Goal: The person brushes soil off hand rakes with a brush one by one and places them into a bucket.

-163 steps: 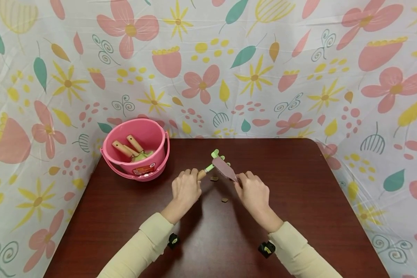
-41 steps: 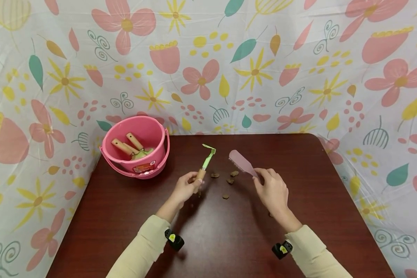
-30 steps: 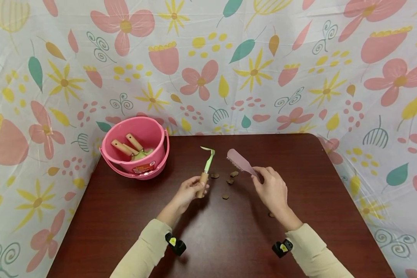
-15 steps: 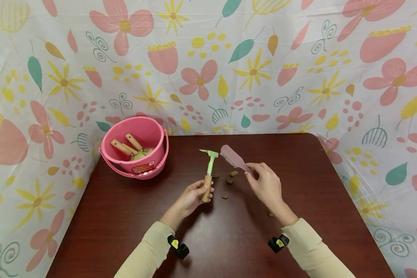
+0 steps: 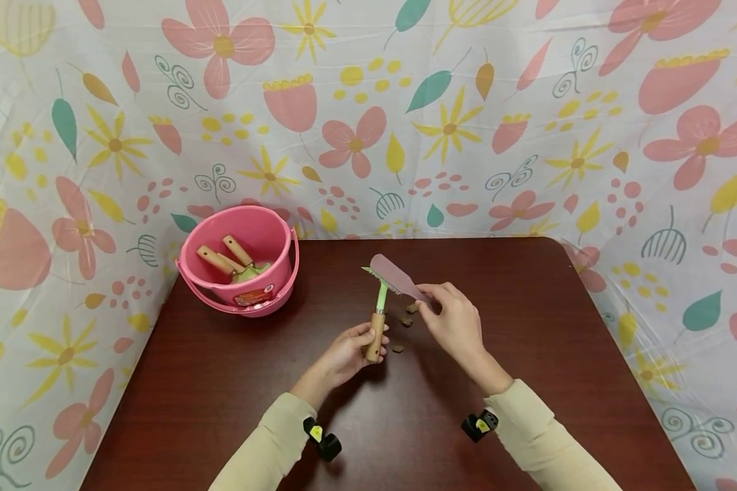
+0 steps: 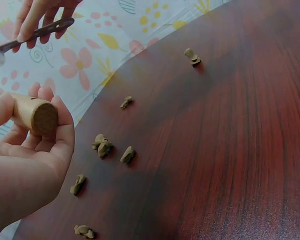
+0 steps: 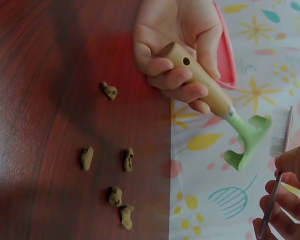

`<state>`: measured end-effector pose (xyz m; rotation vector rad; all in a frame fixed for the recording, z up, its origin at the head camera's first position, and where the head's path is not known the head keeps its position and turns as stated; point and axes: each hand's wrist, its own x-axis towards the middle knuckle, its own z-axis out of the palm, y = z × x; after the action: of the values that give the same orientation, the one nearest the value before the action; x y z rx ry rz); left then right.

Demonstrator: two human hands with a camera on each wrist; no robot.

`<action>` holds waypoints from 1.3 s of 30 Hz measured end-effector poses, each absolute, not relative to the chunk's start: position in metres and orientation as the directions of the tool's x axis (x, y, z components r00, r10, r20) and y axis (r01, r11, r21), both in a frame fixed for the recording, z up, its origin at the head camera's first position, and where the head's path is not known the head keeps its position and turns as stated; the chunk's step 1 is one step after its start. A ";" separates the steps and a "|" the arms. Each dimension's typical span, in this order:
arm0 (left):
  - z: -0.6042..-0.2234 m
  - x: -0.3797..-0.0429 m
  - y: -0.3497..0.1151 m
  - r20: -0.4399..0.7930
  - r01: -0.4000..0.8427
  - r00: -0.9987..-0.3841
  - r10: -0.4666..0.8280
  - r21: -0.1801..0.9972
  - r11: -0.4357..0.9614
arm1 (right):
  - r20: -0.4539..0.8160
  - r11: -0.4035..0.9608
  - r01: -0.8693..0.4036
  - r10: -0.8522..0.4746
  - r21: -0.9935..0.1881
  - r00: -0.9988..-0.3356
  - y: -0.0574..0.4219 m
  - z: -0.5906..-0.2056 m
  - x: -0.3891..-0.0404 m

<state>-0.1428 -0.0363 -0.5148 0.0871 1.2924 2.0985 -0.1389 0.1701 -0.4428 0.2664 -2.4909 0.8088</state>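
My left hand [image 5: 347, 354] grips the wooden handle of a small hand rake [image 5: 377, 337], its green pronged head [image 7: 247, 140] pointing up and away. Between my right thumb and fingers is the thin handle of a mauve brush [image 5: 392, 273]; that right hand [image 5: 456, 326] is to the right of the rake. The brush's pale bristles [image 7: 278, 135] face the rake head, very close to it; whether they touch I cannot tell. In the head view the brush covers part of the green head. The left wrist view shows the handle's butt end [image 6: 44, 119] within the left fingers.
Several brown clods [image 5: 406, 321] lie on the dark wooden table [image 5: 221, 395] beneath and right of the tools. A pink bucket [image 5: 282, 276] with wooden-handled tools [image 5: 216, 260] stands at the back left. Behind the table hangs a flowered cloth [image 5: 503, 61].
My left hand has turned the rake more upright and drawn it slightly right and nearer. The brush has moved left, from apart from the rake to over its head.
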 end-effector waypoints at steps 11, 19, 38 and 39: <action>-0.510 -0.140 -0.040 -0.259 -0.549 -0.732 0.630 0.772 -0.321 | 0.509 0.806 -0.330 -0.042 -0.491 -0.859 0.169 -0.448 -0.140; -0.506 -0.140 -0.042 -0.226 -0.559 -0.717 0.660 0.752 -0.350 | 0.512 0.812 -0.315 -0.023 -0.492 -0.859 0.180 -0.456 -0.140; -0.508 -0.146 -0.061 -0.178 -0.453 -0.730 0.660 0.850 -0.271 | 0.507 0.849 -0.242 0.035 -0.469 -0.861 0.213 -0.466 -0.139; -0.508 -0.147 -0.063 -0.179 -0.443 -0.728 0.662 0.860 -0.255 | 0.509 0.850 -0.245 0.032 -0.467 -0.860 0.214 -0.465 -0.139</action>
<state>-0.1467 -0.0631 -0.5081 0.2844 1.2900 2.0297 -0.1394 0.2135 -0.4655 0.1560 -2.5119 0.7272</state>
